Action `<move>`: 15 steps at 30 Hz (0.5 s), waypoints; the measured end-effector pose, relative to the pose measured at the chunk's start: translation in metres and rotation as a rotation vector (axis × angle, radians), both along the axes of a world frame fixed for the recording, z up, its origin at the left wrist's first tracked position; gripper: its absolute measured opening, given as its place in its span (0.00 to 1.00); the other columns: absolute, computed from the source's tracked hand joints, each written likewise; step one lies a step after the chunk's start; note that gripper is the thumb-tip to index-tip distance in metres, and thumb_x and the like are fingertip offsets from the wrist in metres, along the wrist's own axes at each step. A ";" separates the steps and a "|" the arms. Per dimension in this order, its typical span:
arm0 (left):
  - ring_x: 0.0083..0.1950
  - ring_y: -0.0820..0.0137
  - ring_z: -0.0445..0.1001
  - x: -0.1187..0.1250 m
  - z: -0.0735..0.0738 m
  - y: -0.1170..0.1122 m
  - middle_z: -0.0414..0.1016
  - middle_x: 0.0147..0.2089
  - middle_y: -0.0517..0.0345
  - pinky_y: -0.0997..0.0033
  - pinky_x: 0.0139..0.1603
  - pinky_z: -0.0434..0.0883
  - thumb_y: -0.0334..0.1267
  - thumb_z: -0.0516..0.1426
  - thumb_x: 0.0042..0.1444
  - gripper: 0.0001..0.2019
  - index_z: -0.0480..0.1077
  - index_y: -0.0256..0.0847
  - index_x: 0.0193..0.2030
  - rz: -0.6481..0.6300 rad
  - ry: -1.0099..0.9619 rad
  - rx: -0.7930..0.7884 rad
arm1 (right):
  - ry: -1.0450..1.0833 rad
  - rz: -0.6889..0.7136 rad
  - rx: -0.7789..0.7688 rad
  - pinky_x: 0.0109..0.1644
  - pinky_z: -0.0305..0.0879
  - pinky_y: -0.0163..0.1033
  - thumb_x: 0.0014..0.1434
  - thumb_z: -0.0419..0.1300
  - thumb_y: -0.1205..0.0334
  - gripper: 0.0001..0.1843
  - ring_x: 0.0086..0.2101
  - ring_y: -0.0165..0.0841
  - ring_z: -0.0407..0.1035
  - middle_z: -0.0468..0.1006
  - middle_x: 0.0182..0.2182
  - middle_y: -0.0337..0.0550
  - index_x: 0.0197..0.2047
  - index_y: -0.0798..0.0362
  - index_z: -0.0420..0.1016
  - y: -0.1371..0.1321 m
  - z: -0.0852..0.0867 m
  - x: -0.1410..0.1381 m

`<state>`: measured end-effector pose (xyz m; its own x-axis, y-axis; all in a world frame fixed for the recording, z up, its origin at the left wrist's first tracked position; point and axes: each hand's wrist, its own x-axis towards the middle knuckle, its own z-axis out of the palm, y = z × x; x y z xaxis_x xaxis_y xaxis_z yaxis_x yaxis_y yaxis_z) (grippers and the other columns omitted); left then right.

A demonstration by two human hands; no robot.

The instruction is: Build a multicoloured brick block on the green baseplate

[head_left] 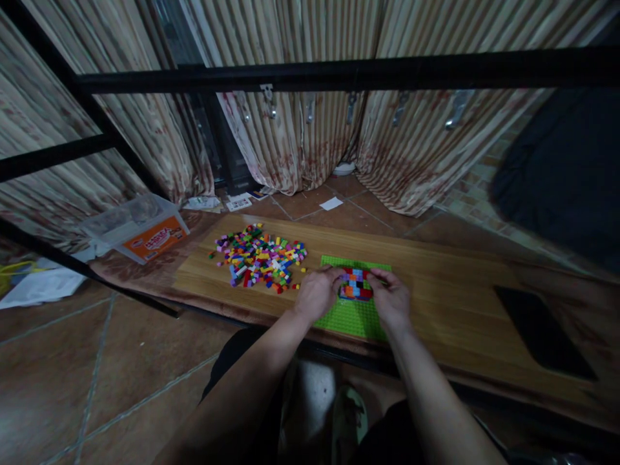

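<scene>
A green studded baseplate point(353, 316) lies on the wooden board in front of me. On it sits a low block of joined toy bricks point(356, 284) in red, orange, blue, purple and black. My left hand point(317, 292) grips the left side of this brick block, fingers curled and thumb close in. From the right, my right hand point(391, 296) holds the opposite side with bent fingers. The fingertips partly cover the block's edges, so any single small brick between them cannot be made out.
Left of the baseplate is a spread pile of loose toy bricks point(264, 258). A clear plastic box point(140, 226) with an orange label stands beyond it. At the right lies a flat black rectangular thing point(545, 329). A black metal bar point(310, 76) crosses above the wooden board point(445, 303).
</scene>
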<state>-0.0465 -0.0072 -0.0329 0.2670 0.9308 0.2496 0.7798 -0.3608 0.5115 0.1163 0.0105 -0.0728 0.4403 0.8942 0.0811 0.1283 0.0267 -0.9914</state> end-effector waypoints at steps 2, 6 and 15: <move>0.47 0.68 0.75 0.005 0.000 0.001 0.77 0.47 0.57 0.72 0.49 0.69 0.37 0.50 0.63 0.13 0.72 0.44 0.50 0.009 0.033 -0.012 | 0.013 0.010 -0.018 0.39 0.68 0.44 0.45 0.63 0.52 0.18 0.32 0.37 0.73 0.81 0.32 0.46 0.36 0.54 0.78 0.000 -0.002 0.002; 0.46 0.68 0.75 0.007 0.000 0.002 0.77 0.48 0.55 0.71 0.48 0.70 0.36 0.51 0.62 0.14 0.69 0.43 0.53 0.031 0.105 -0.070 | 0.042 0.027 -0.050 0.38 0.68 0.43 0.43 0.64 0.51 0.19 0.33 0.37 0.73 0.81 0.34 0.46 0.37 0.54 0.78 0.000 -0.006 0.006; 0.44 0.66 0.77 0.009 -0.001 0.005 0.79 0.44 0.54 0.70 0.46 0.71 0.36 0.53 0.61 0.17 0.66 0.42 0.56 0.073 0.118 -0.092 | 0.057 0.031 -0.053 0.38 0.68 0.43 0.43 0.64 0.51 0.18 0.32 0.37 0.73 0.81 0.33 0.46 0.35 0.54 0.78 -0.001 -0.003 0.004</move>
